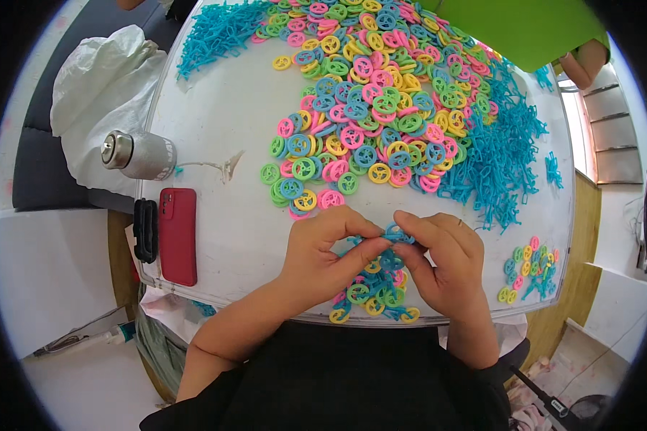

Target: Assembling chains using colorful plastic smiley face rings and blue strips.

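My left hand [329, 248] and my right hand [447, 264] meet above the near edge of the table, thumbs and forefingers pinched together. Between their fingertips is a small blue plastic wheel [397, 233] with a blue plastic piece against it. The fingers partly cover both, so how they join cannot be seen. The left fingertips are on the thin blue piece, the right ones on the wheel. Just below the hands lies a small pile of wheels with blue pieces [359, 293], in green, yellow, pink and blue.
A large heap of coloured wheels [366, 154] spreads beyond my hands, with thin blue plastic pieces [499, 158] on its right and more blue pieces [219, 32] far left. At left are a metal bottle [147, 156], a red phone [178, 237] and a black case [145, 231]. Someone in green [510, 29] stands opposite.
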Tool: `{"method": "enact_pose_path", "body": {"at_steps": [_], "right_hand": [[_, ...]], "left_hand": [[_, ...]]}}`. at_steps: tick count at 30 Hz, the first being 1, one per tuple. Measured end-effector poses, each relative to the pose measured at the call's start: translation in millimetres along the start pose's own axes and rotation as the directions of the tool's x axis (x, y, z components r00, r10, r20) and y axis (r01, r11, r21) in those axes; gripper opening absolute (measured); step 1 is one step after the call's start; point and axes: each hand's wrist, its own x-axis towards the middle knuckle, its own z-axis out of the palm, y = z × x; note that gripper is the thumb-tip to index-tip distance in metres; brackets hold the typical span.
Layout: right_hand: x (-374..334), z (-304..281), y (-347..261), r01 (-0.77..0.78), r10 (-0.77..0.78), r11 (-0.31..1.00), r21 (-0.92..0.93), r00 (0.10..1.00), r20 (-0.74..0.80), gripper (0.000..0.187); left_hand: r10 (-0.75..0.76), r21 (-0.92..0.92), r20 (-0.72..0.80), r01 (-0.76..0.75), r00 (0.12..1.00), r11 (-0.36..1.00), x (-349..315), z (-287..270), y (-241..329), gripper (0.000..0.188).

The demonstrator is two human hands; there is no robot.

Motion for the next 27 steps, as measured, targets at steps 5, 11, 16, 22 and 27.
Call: {"method": "enact_pose_path", "body": {"at_steps": [5, 11, 16, 22, 27], "right_hand": [[-9, -10, -2, -0.661, 0.513, 0.089, 0.745, 0.671, 0.535, 0.038], [-27, -20, 6, -0.488, 0.472, 0.769, 0.414, 0.869, 0.148, 0.047], [-60, -75, 40, -0.460, 0.366, 0.824, -0.330, 0.877, -0.311, 0.027], [-67, -81, 47, -0.483, 0.442, 0.793, -0.370, 0.875, -0.196, 0.024], [-46, -56, 71, -0.297, 0.292, 0.663, -0.687, 0.948, -0.129, 0.028]], "left_hand": [[0.225, 0.104, 0.004, -0.224, 0.974, 0.969, 4, -1, 1, 0.018], [-0.045, 0.156, 0.186, 0.016, 0.982, 0.988, 7, -1, 9, 0.022], [0.185, 0.499, 0.303, -0.322, 0.935, 0.805, 12, 12, 9, 0.027], [0.271, 0.472, 0.191, -0.330, 0.943, 0.818, 19, 9, 5, 0.026], [0.340, 0.458, 0.129, -0.360, 0.932, 0.813, 17, 8, 5, 0.019]]}}
